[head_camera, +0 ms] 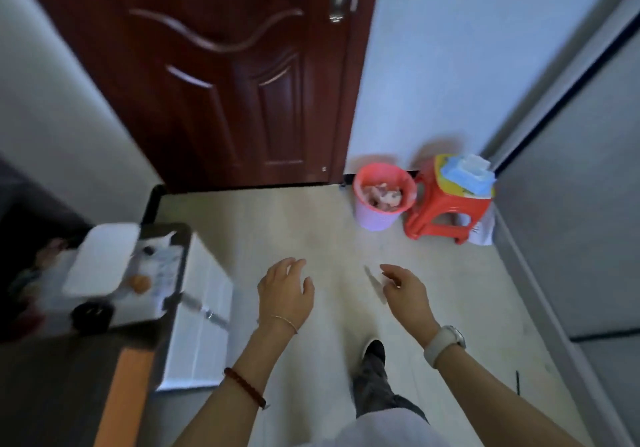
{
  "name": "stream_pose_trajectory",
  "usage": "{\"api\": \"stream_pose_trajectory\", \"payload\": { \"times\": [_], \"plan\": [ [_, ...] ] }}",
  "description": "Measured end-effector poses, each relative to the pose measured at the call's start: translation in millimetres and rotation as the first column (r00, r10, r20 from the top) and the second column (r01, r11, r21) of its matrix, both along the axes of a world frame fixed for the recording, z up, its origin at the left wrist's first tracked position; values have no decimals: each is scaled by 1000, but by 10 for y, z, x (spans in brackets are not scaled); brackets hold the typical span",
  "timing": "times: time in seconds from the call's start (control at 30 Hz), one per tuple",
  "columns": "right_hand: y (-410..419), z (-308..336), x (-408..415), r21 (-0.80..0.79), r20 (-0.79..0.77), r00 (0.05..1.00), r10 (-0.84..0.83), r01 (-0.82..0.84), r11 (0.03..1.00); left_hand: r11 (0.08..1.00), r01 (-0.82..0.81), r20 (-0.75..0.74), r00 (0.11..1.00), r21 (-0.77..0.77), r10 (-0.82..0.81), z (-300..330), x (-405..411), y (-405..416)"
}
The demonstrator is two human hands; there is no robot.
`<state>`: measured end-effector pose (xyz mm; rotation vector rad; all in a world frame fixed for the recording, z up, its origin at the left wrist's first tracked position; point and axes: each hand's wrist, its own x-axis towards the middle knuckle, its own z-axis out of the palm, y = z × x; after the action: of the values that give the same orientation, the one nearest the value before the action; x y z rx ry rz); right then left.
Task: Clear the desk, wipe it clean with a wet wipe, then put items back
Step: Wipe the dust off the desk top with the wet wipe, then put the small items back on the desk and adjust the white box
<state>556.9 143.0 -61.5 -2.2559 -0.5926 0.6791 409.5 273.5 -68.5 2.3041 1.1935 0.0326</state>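
Now | left hand [284, 286] palm-down, fingers loosely curled | right hand [406, 290] likewise, both empty

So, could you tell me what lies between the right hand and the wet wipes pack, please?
In the head view, only bare floor separates the right hand from the red stool carrying the wet wipes pack.

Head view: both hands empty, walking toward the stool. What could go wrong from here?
1. The wet wipe pack sits at the edge of the red stool; a careless grab might tip it off.
2. The pink bin stands right beside the stool, easy to kick.
3. The frame is motion-blurred, so the right hand may misjudge its reach.
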Motion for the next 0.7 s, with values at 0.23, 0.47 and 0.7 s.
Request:
{"api": "stream_pose_trajectory", "payload": {
  "times": [0.23,0.47,0.7],
  "plan": [
    [-72,-34,1726,52,-19,979,-202,203,978,983,183,0,983,-12,-183,9,1982,46],
    [222,-180,2911,7,17,964,-265,265,964,974,225,-1,974,-11,-225,-42,3238,366],
    [961,-462,3917,-53,47,942,-331,333,941,966,257,-92,963,10,-255,-275,4164,1232]
  ]
}}
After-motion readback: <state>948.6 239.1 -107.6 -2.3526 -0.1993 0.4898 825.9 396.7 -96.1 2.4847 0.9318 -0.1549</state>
